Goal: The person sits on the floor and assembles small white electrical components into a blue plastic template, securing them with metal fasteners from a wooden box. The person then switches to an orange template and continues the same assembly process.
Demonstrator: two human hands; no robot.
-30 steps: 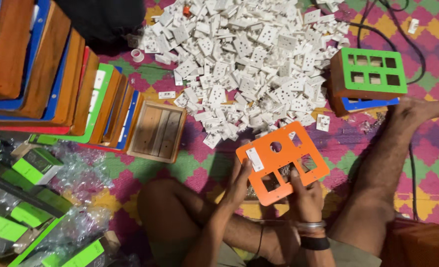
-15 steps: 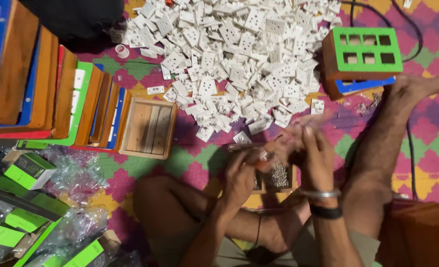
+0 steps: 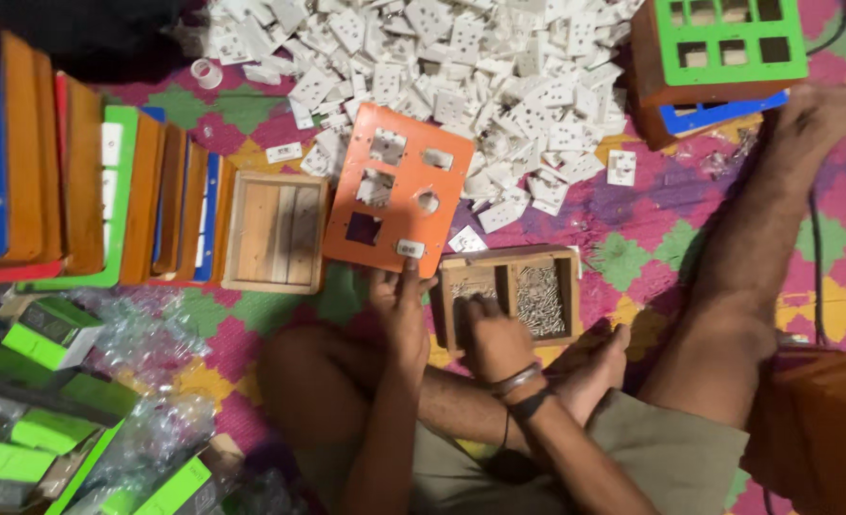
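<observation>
On the floor mat, nearest the crossed legs: the person sits with both forearms reaching forward over the knees
Right hand [image 3: 492, 341]: palm down in the wooden tray [image 3: 509, 298]; fingers curled into the left compartment, apparently gathering small parts; whether anything is pinched cannot be told
Tray position: just ahead of the shins, within short reach; right compartment holds a heap of metal screws [image 3: 540, 298]
Left hand [image 3: 402, 307]: fingers pressed against the near edge of the orange plate [image 3: 391, 189], steadying it flat
Orange plate: lies face up between tray and pile, cut-outs exposed, one white insert at its near edge
Wooden box [image 3: 275, 232]: open, just left of the plate
White switch pile [image 3: 461, 76]: farther out, feeding stock
Green plate [image 3: 728, 40]: far right, on stacked boxes
</observation>
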